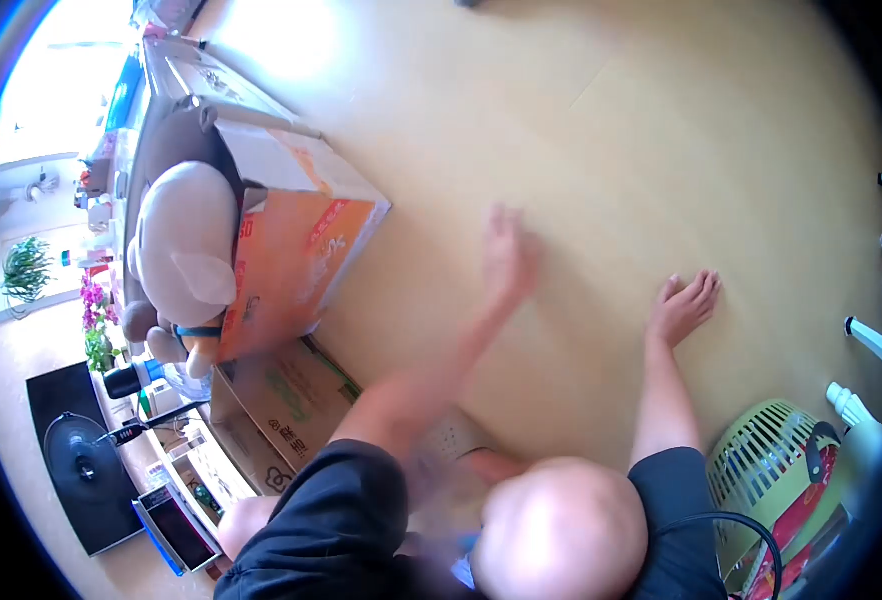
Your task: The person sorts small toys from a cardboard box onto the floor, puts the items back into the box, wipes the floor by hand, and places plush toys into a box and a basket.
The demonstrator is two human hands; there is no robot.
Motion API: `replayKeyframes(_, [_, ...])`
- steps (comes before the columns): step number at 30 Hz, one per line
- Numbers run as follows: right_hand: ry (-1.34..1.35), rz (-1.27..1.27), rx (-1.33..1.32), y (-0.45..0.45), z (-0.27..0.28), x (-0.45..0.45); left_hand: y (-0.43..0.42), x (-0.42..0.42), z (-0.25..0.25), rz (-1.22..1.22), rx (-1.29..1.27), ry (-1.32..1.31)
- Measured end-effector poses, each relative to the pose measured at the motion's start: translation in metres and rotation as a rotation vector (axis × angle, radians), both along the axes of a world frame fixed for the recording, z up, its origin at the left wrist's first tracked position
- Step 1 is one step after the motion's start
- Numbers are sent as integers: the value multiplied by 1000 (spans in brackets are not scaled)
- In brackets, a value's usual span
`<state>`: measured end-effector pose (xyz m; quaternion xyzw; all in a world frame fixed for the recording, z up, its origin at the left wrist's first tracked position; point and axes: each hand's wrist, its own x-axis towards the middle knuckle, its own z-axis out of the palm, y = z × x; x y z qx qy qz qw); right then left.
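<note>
My left hand (509,258) is stretched forward over the pale yellow floor (601,190), its fingers smeared by motion, so I cannot make out whether they are open or closed. To its right is my right hand (685,308), palm down at the floor, fingers stretched and thumb apart, with nothing in it. Left of my left hand stands an orange and white cardboard box (301,250) with a large pale plush toy (186,240) in its top. My bare knee (561,530) shows between my arms.
A brown cardboard box (291,400) stands near my left arm. At right is a green slatted basket (761,450) with a black cable (761,530) nearby. White chair legs (871,345) reach in from the right edge. A desk holds a black monitor (81,460) and several small items.
</note>
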<state>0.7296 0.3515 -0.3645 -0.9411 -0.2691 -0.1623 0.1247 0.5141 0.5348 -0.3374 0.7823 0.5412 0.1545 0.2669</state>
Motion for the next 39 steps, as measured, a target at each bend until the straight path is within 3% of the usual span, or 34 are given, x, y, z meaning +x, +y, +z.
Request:
replayKeyframes(4, [-2, -43, -40, -2, -2, -1, 46, -68, 15, 157, 213, 476])
replayKeyframes(7, [7, -49, -55, -1, 0, -2, 48, -92, 20, 287, 184, 557])
replayKeyframes(10, [1, -56, -68, 1, 2, -5, 26, -106, 12, 524, 195, 472])
replayKeyframes(13, [-9, -40, -64, -2, -7, -3, -23, -113, -45, 618, -49, 603])
replayKeyframes(15, [-24, -34, -64, -2, -8, -4, -69, -66, -8, 407, -152, 572])
replayKeyframes(16, [-37, -43, -50, 0, -7, -5, -90, -44, 14, 151, -246, 623])
replayKeyframes(18, [-22, -45, -47, 0, -10, -6, -124, -36, 27, -551, -248, 189])
replayKeyframes(20, [-18, -31, -33, -3, -18, -2, -126, -30, 59, -1072, -158, -222])
replayKeyframes(23, [-7, -3, 6, -10, -24, 0, -123, -52, 45, -707, -152, -158])
replayKeyframes(25, [-13, -1, -13, -11, -26, 3, -100, -93, 12, -349, -179, 23])
replayKeyframes(27, [-8, -11, -26, -11, -29, 4, -66, -145, 18, -226, -68, 329])
replayKeyframes(29, [8, -4, -17, -5, -21, -3, -39, -197, 38, -219, -38, 434])
replayKeyframes(33, [-33, -22, -98, -5, -19, -3, -12, -262, 67, 21, -289, 784])
replayKeyframes(36, [-71, 2, -134, -8, -18, -2, -3, -287, 85, -222, -665, 920])
replayKeyframes(39, [-101, 17, -157, -2, -19, -4, -12, -286, 90, -386, -698, 977])
